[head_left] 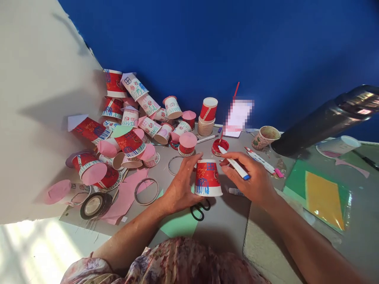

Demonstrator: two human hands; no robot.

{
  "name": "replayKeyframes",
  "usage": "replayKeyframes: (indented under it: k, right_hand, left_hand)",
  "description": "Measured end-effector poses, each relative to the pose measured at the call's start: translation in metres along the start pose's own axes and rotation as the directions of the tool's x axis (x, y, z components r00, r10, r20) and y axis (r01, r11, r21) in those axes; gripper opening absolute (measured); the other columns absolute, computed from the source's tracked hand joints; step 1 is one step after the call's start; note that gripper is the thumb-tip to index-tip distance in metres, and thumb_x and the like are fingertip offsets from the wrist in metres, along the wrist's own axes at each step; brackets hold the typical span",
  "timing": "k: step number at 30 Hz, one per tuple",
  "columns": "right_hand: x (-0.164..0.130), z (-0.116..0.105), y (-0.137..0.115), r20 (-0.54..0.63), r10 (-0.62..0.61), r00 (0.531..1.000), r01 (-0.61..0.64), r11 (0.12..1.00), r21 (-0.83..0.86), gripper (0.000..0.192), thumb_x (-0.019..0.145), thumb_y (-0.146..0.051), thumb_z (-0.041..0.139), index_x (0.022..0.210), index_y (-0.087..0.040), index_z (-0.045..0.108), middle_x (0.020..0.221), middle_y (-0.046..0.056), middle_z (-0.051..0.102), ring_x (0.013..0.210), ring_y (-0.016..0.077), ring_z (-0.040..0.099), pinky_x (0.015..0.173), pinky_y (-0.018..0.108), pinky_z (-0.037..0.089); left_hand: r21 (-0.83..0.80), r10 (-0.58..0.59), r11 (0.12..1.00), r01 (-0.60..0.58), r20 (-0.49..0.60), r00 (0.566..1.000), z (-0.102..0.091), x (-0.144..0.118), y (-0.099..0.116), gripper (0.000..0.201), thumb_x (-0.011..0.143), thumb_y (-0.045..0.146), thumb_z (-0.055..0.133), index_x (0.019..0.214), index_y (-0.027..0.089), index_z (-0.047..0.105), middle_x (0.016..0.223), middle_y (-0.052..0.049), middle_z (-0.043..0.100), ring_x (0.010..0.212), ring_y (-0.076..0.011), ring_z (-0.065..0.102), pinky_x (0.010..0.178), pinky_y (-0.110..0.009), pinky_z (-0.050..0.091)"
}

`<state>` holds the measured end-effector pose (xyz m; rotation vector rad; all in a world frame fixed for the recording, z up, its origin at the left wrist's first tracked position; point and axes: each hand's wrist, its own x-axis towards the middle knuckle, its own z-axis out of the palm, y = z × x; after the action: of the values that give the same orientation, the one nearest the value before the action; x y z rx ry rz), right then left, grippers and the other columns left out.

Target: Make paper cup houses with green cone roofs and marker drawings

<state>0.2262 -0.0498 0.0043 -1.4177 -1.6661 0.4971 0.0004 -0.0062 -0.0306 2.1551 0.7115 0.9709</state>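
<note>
One grey counter (229, 215) carries everything, spread around the red cup (208, 179), which serves here as the dial's centre. Toward 10 o'clock, a heap of decorated cups (130, 144) leans together, probably put aside to leave elbow room; these are smooth, tapering paper, many topped with pink paper. A glossy black bottle (310, 122), cylindrical, stands at 2, seemingly beyond the reach of a stray elbow. The left hand (180, 185) has its grip wrapped round the cup's 9 o'clock side, apparently to steady it while the drawn face stays visible. The right hand (257, 182), at 3, grasps a marker (235, 163) much like a pen, far end pointing to 11, away from the cup; its nib is too small to make out. That cup sits upside down in the grip, wide white rim at 6, its side bearing a blue window and loose grass-like strokes. Near 7 lie the scissors' rounded black handles (197, 213), likely kept close for cutting paper.
</note>
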Motion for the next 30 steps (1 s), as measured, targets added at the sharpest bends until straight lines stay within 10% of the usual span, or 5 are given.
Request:
replayKeyframes:
  k: [12,30]
  right_hand:
    - [-0.004,-0.004,0.007,0.216,-0.073,0.974,0.040,0.987,0.155,0.106,0.064,-0.083,0.075,0.150,-0.025,0.050,0.145,0.016,0.061,0.112,0.0333,0.069,0.081,0.040,0.061]
    - [0.001,-0.004,0.014,0.288,-0.124,0.950,0.091,0.988,0.127,0.087,0.081,-0.066,0.075,0.152,-0.027,0.046,0.149,0.014,0.058,0.123,0.0321,0.063,0.084,0.038,0.058]
  left_hand:
    - [-0.487,-0.195,0.857,0.170,-0.001,0.981,0.002,-0.002,0.006,0.097,0.063,0.051,0.093,0.143,0.030,0.044,0.148,-0.014,0.043,0.140,-0.0336,0.048,0.115,-0.050,0.047]
    - [-0.238,-0.248,0.924,0.301,0.227,0.942,-0.034,0.004,0.020,0.090,0.076,0.031,0.087,0.152,0.033,0.039,0.159,-0.011,0.035,0.146,-0.0324,0.043,0.117,-0.049,0.047]
